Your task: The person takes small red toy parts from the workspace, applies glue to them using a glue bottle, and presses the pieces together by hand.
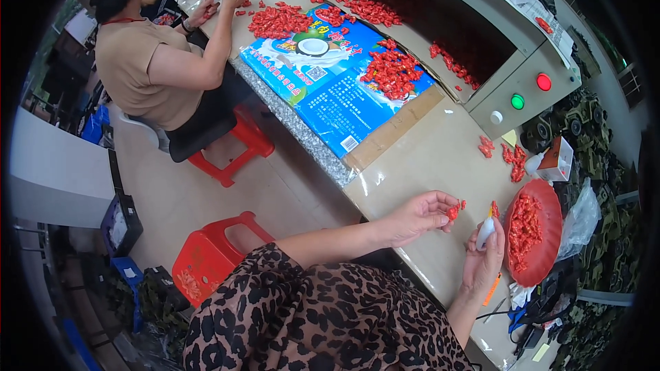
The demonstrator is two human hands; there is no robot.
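Our left hand [421, 220] has its thumb and finger pressed together, pinching a small red piece [452, 214]. The piece is above the tan table [405, 158], at the tips of our fingers. A thin end sticks out up and to the right, so its long side seems to slant that way, but it is too small for us to be sure.

Our right hand [481, 261] has its fingers closed around a white bottle [485, 234]. The bottle stands nearly upright in the picture, leaning a little right, and its narrow tip points up. The bottle is between the red piece and a red bowl [541, 261], which is just to the right of our right hand and has lots of red pieces in it.

Farther up the table we see a blue cardboard sheet [330, 106]. It has big and small writing, a coconut picture, a square code and a striped code.

The table's near edge slants down to the right, under our left forearm. The widest stretch of table lies between our left hand and the sheet. On the right, the bowl's rim leaves only a small gap beside our right hand.
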